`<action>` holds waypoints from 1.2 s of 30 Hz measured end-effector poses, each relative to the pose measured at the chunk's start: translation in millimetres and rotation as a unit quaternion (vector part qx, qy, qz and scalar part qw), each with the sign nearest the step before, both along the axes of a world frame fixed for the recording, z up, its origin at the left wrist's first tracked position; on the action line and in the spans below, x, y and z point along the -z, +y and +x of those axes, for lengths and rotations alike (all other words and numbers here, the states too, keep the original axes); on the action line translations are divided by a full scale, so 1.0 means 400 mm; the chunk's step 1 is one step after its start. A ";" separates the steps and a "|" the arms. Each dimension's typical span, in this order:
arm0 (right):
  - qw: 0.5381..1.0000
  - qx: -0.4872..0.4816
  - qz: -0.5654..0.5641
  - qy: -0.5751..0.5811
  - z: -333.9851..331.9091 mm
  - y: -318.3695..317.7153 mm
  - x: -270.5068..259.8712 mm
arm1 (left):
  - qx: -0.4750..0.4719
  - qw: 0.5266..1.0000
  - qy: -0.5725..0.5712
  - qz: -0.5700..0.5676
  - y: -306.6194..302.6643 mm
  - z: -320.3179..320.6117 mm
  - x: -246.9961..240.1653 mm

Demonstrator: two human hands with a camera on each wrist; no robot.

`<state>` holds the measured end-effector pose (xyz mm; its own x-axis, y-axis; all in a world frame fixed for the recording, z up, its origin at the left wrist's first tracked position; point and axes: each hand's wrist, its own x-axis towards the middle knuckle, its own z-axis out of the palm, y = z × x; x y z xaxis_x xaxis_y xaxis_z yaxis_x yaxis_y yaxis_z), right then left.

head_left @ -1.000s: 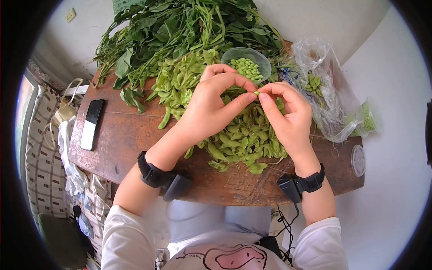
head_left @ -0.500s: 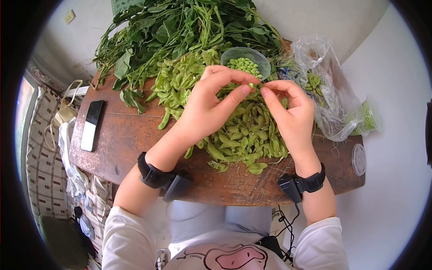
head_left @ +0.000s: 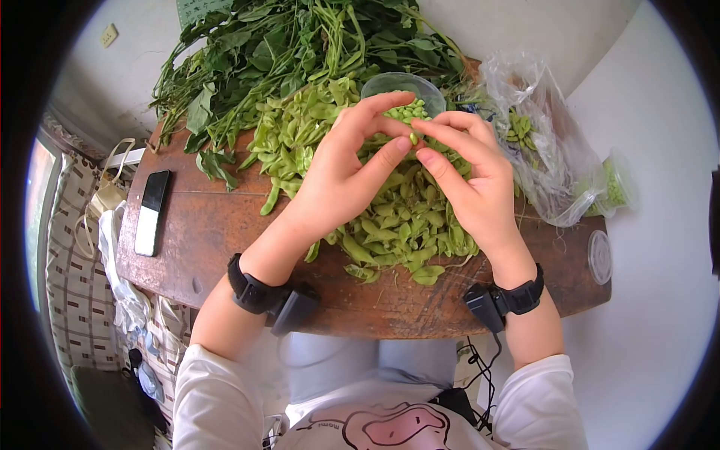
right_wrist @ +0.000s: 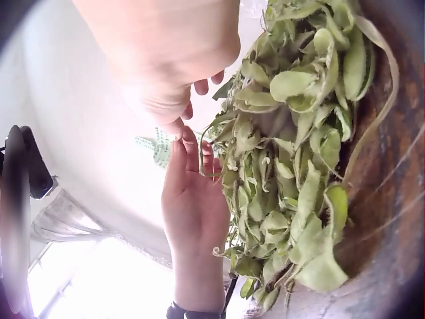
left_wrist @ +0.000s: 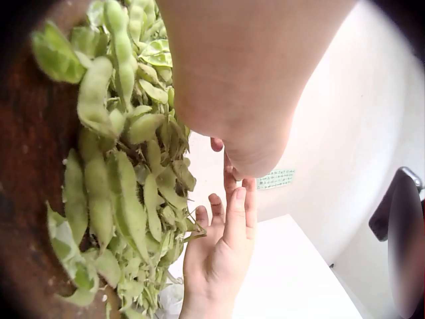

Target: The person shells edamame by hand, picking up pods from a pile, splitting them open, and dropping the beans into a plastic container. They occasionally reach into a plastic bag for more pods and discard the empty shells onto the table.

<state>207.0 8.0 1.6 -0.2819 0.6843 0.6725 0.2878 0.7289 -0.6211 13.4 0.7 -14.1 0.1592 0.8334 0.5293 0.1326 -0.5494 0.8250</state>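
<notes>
Over the pile of soybean pods [head_left: 386,225], both hands meet with fingertips close together. My left hand [head_left: 334,169] pinches a small green bean [head_left: 413,139] at the tip of its thumb, its index finger raised above. Around the bean stand the thumb and index finger of my right hand [head_left: 484,184], spread apart at the tips. Just behind the hands is a clear plastic tub [head_left: 429,86] with shelled green beans [head_left: 407,112], partly covered by the fingers. In the left wrist view, my right hand [left_wrist: 218,259] appears beside the pods with fingers fairly straight.
Leafy green stalks [head_left: 300,52] are heaped at the back of the wooden table [head_left: 225,247]. To the right lie a clear plastic bag [head_left: 559,165], a second tub [head_left: 619,187] holding beans, and a round lid [head_left: 599,256]. A phone [head_left: 154,214] rests on the left.
The hands have shifted slightly left and up. My left index finger has lifted off its thumb, and the right thumb and index finger have spread apart beside the bean.
</notes>
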 end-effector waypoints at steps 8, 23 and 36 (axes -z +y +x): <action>0.996 0.049 0.046 -0.059 0.007 0.005 0.000 | -0.011 1.000 0.027 -0.006 -0.008 -0.002 -0.016; 0.986 0.053 0.123 -0.098 0.001 -0.002 -0.005 | -0.065 0.995 0.081 0.011 -0.019 -0.007 -0.043; 0.986 0.044 0.126 -0.100 0.003 -0.004 -0.003 | -0.065 0.993 0.091 0.022 -0.021 -0.011 -0.036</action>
<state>208.4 6.5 2.6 -0.3733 0.5305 0.7611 0.4555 0.8195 -0.3478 8.9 -7.7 0.4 0.1490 0.8298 0.5377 0.3500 -0.5529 0.7562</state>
